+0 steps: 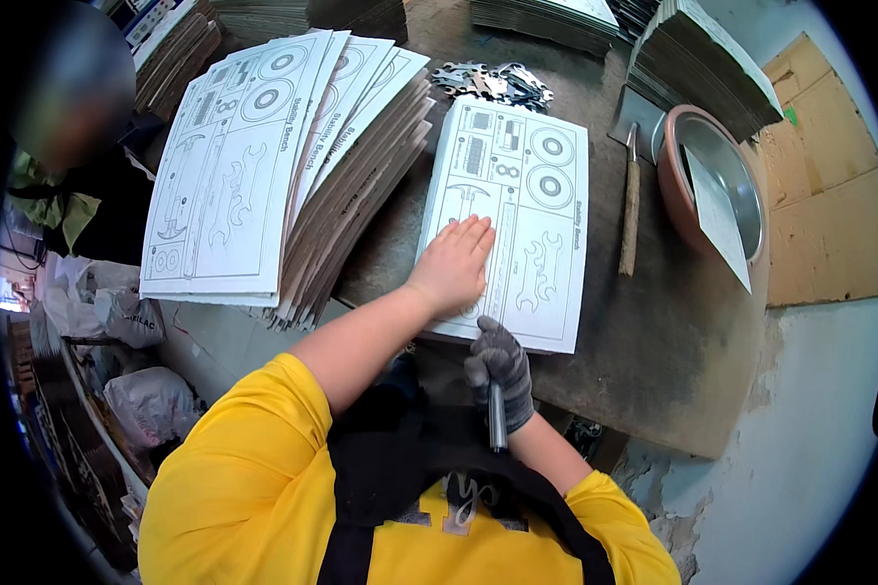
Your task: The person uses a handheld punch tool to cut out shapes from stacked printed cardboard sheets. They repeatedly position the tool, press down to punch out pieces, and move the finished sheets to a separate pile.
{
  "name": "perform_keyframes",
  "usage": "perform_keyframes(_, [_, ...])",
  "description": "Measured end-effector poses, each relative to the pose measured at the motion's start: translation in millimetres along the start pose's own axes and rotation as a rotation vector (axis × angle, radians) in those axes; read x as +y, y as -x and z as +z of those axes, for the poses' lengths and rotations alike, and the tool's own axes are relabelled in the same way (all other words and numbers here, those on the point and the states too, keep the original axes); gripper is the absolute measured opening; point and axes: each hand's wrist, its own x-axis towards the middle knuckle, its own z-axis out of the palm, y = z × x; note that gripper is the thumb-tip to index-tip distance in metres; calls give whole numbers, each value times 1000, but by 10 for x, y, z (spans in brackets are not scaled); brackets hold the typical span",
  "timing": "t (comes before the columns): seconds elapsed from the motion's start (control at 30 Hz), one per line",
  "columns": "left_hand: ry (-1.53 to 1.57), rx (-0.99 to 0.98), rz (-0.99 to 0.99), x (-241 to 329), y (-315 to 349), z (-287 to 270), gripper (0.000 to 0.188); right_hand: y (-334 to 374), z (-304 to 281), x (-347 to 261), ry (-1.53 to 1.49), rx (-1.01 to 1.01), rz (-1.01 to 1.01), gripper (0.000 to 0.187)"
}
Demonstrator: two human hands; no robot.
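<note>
1. The bare left hand [456,261] lies palm down, its fingers laid out nearly straight and close to one another, pointing away from the body; it is clamped on nothing.
2. The left forearm [371,330] slants up and to the right from a short yellow cloth sleeve [302,390].
3. The right hand [502,366], in a grey knitted glove with darker patches, is bent at the wrist and curled closed around a slim, silvery metal cylinder [498,414], whose visible end points toward the body.
4. The gloved fingers are at the near edge of the stack; whether they touch it I cannot tell.
5. The neat rectangular stack of white-faced printed card sheets [546,210] sits on the dark, scuffed tabletop [644,370], under the left hand, between a taller fanned stack of matching white sheets [234,175] and a wooden-handled tool [631,205].
6. Its top sheet carries black outline drawings in ruled boxes: ringed discs, a hammer, wrenches. The left hand covers part of them, left of the middle.
</note>
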Motion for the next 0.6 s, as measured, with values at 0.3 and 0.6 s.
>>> perform_keyframes(0.3, [146, -157, 385, 379, 430, -292, 54, -39, -674, -290, -580, 642, 330, 26])
perform_keyframes(0.6, [-167, -17, 329, 677, 374, -853, 42, -2, -1238, -448, -517, 770, 165, 27])
